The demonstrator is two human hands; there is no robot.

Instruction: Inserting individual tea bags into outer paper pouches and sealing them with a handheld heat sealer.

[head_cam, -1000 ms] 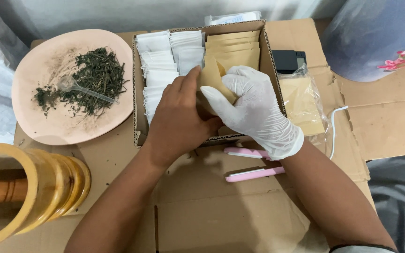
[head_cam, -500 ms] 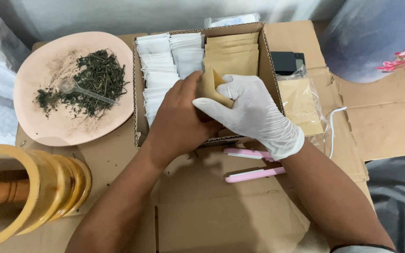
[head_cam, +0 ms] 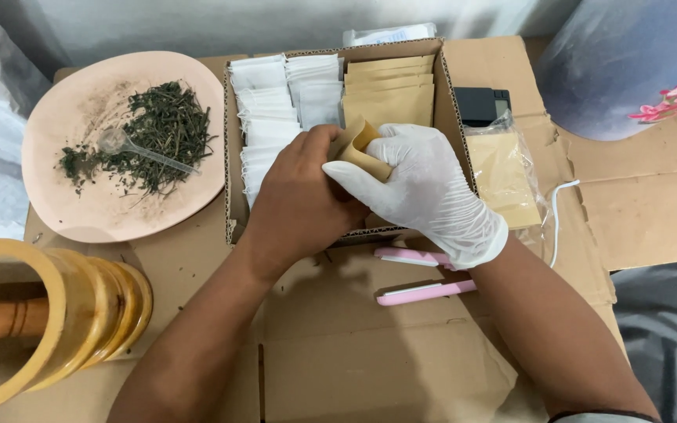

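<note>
- The bare left hand [head_cam: 303, 200] and the white-gloved right hand [head_cam: 425, 188] meet over the open cardboard box [head_cam: 448, 94] near the centre of the view; both pinch one small brown paper pouch [head_cam: 358, 149] between them.
- The left hand's fingers curl around the pouch's lower left part, and the right hand's fingers press against its lower right side; the pouch's bent top corner sticks up between the two hands.
- Inside the box, at 12 o'clock from the hands, stands a row of upright brown pouches [head_cam: 389, 90]; at 11 o'clock lie stacks of white filter bags [head_cam: 272, 98].
- At 9 o'clock from the box sits a pink plate [head_cam: 80, 211] bearing dried green herbs [head_cam: 154, 133], with a clear plastic spoon [head_cam: 135, 149] lying in them.
- In the lower left corner, at 8 o'clock, stands a wooden mortar [head_cam: 72, 313] with a pestle [head_cam: 1, 317] inside.
- At 6 o'clock from the hands, a pink clip-like tool [head_cam: 425, 291] lies on the flattened cardboard that covers the tabletop.
- At 3 o'clock from the box lie a clear bag of brown pouches [head_cam: 503, 176] and, just above it, a small black device [head_cam: 483, 103].
</note>
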